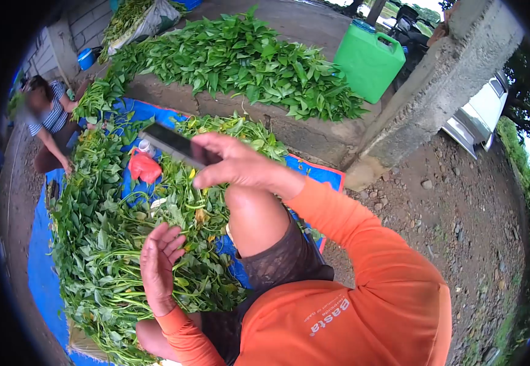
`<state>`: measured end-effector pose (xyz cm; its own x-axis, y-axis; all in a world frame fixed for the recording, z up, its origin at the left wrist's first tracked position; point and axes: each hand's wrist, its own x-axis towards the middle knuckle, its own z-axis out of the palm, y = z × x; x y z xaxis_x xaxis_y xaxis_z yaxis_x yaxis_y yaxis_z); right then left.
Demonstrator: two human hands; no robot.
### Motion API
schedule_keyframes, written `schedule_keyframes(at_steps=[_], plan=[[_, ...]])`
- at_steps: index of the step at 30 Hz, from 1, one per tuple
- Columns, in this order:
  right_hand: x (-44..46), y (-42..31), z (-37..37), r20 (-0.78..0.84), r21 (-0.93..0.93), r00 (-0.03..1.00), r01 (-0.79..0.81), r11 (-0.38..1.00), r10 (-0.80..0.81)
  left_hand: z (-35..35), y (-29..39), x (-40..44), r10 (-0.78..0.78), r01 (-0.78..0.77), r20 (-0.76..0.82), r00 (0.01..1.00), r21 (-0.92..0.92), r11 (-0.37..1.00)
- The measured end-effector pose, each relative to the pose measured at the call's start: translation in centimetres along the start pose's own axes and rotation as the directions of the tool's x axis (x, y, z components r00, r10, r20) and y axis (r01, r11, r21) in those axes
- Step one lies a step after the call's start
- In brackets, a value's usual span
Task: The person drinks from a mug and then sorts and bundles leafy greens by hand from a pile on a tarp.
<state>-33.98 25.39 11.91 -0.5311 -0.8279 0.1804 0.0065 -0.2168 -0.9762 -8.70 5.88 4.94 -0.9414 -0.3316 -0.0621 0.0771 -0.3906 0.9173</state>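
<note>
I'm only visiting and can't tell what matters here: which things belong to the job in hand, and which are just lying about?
Seemingly part of the job:
phone, held in the right hand
leafy greens, near the left hand
blue tarp, under the greens

Apparently just lying about:
red plastic bag, among the greens
green container
blue bucket

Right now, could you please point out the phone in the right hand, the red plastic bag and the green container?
Phone (172, 144): head view, middle of its dark face.
Red plastic bag (145, 168): head view, middle of its body.
Green container (365, 66): head view, middle of its broad side.
</note>
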Motion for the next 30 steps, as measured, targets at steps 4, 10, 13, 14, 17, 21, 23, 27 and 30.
schedule_keyframes(at_steps=[4,10,13,14,17,21,23,27,30], plan=[[-5.2,-5.3,-9.6,-0.354,-0.211,0.93,0.025,0.977,-0.1,5.3,-0.8,0.0,-0.132,0.097,0.102,0.986,0.296,0.95],[-9.4,-4.2,-23.6,-0.719,-0.259,0.689,-0.144,0.955,-0.091,14.7,-4.2,0.1,0.132,-0.225,0.226,0.965,0.464,0.857],[-7.7,-6.1,-31.6,-0.796,-0.366,0.574,-0.204,0.908,-0.192,19.5,-4.3,3.4,0.349,-0.532,0.406,0.845,0.578,0.619],[-6.8,-7.0,-34.3,-0.808,-0.417,0.529,-0.203,0.886,-0.259,20.3,-4.7,5.1,0.385,-0.6,0.46,0.8,0.61,0.517],[-4.2,-10.9,-41.1,-0.82,-0.531,0.392,-0.245,0.811,-0.418,21.8,-7.2,9.1,0.413,-0.62,0.488,0.769,0.726,0.299],[-1.4,-14.4,-52.1,-0.801,-0.599,0.245,-0.341,0.725,-0.546,21.6,-9.0,12.6,0.435,-0.61,0.503,0.747,0.78,0.144],[-0.4,-16.3,-56.8,-0.797,-0.575,0.146,-0.48,0.662,-0.586,20.9,-9.8,14.7,0.424,-0.58,0.475,0.771,0.798,0.161],[2.0,-18.2,-65.6,-0.721,-0.475,0.022,-0.744,0.471,-0.692,19.7,-10.8,18.7,0.413,-0.537,0.435,0.8,0.826,0.169],[3.8,-19.5,-67.5,-0.725,-0.424,0.061,-0.825,0.375,-0.686,19.2,-11.0,21.2,0.426,-0.493,0.394,0.814,0.857,0.15]])
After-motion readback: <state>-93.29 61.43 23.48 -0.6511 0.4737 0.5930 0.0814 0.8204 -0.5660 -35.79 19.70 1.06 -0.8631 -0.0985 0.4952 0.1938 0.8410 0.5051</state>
